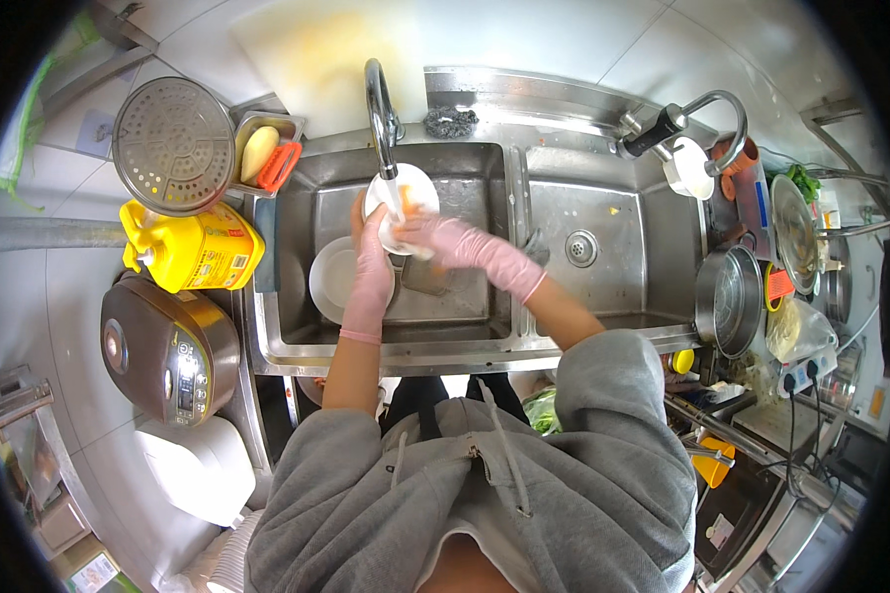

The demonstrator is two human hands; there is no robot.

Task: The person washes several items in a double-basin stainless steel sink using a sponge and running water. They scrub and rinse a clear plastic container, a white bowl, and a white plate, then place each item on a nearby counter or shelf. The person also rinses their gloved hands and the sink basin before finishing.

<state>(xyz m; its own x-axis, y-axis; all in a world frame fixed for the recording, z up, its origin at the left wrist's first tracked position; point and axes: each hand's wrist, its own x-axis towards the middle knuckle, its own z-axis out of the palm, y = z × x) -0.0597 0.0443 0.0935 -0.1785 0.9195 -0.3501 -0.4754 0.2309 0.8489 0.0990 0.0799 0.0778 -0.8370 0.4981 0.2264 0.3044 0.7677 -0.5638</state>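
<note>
My left hand (371, 248), in a pink glove, grips a small white dish (420, 179) by its left edge, tilted under the chrome faucet (379, 111). Water runs from the spout onto the dish. My right hand (439, 236), also gloved in pink, is blurred and lies over the dish's lower right part. Orange patches show by its fingers; whether they are food residue or a cloth I cannot tell. Below, a white bowl (331, 283) rests in the left sink basin (482, 293), partly hidden by my left forearm. A rectangular drain cover (424, 278) lies beside it.
The right basin (615, 289) has a round drain (581, 247). A second faucet (656, 130) and a white container (688, 169) stand behind it. Left are a yellow jug (208, 248), a perforated steamer plate (174, 144) and a rice cooker (170, 348). A steel wool scrubber (451, 122) sits on the back ledge.
</note>
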